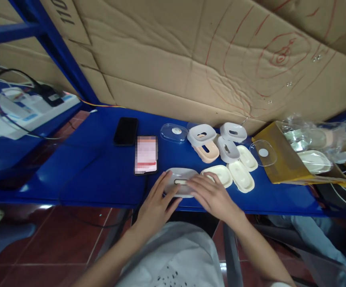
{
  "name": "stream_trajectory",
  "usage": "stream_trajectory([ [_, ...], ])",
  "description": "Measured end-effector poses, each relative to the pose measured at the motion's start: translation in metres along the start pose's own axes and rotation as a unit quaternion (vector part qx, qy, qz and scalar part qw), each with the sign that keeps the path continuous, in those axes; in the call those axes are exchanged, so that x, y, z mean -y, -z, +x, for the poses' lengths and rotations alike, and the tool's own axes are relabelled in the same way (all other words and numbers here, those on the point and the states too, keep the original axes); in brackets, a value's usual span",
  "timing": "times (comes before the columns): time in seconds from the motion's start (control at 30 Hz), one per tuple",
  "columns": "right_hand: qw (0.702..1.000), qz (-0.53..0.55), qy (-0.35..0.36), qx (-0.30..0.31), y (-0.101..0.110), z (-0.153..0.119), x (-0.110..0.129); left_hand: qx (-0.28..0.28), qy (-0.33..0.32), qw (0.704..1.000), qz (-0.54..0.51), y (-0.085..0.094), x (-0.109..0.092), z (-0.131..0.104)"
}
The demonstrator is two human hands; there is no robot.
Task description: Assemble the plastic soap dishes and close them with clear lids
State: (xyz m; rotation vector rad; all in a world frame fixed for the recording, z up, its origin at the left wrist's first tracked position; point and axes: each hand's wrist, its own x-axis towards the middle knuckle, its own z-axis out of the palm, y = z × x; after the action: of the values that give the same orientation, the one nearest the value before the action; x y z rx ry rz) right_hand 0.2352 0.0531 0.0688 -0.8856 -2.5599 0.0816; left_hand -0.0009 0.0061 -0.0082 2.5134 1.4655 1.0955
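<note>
Where the blue worktop (107,175) meets its near edge, a pale grey oval soap-dish tray (181,182) with a slot in its middle lies flat, and serves as landmark for all entries. Left hand (156,205): fingers spread and loose, grip open, fingertips resting on the tray's left end. Right hand (213,195): laid palm-down over the tray's right end, fingers extended, grip open and closed on nothing. Just right of the tray: three cream oval dishes (241,175), side by side, touching or nearly so. Behind and to the right of the tray: a peach-coloured dish (207,152) with a grey slotted insert (201,134) tilted on it, and two further grey slotted inserts (233,132). Behind the tray: a clear oval lid (173,132). Far right of the tray: a second clear lid (263,153) leaning on a yellow-brown carton (283,167) that holds plastic-bagged pieces (310,137). Left of the tray: a phone with lit screen (146,154); beyond it a dark phone (126,130). Backdrop behind the tray: flattened cardboard (173,59) with red scribbles.
</note>
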Motion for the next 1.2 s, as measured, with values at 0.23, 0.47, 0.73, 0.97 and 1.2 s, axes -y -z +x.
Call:
stream_trajectory([
  [0.23, 0.977, -0.121, -0.064, 0.162, -0.016, 0.163, -0.075, -0.019, 0.033, 0.999, 0.004, 0.001, -0.003, -0.003],
  [0.47, 0.956, -0.081, -0.103, 0.263, -0.033, 0.241, -0.121, -0.013, 0.100, 0.991, -0.087, 0.007, 0.000, -0.003],
  [0.73, 0.993, 0.025, -0.012, 0.114, 0.029, 0.112, -0.062, -0.065, 0.152, 0.962, -0.219, -0.001, 0.009, -0.008],
  [0.97, 0.986, 0.047, -0.024, 0.161, 0.006, 0.023, -0.023, -0.016, 0.203, 0.946, -0.253, -0.003, 0.012, -0.013],
  [1.2, 0.989, 0.045, 0.016, 0.143, -0.004, 0.026, -0.018, 0.008, 0.186, 0.958, -0.220, -0.001, 0.013, -0.012],
])
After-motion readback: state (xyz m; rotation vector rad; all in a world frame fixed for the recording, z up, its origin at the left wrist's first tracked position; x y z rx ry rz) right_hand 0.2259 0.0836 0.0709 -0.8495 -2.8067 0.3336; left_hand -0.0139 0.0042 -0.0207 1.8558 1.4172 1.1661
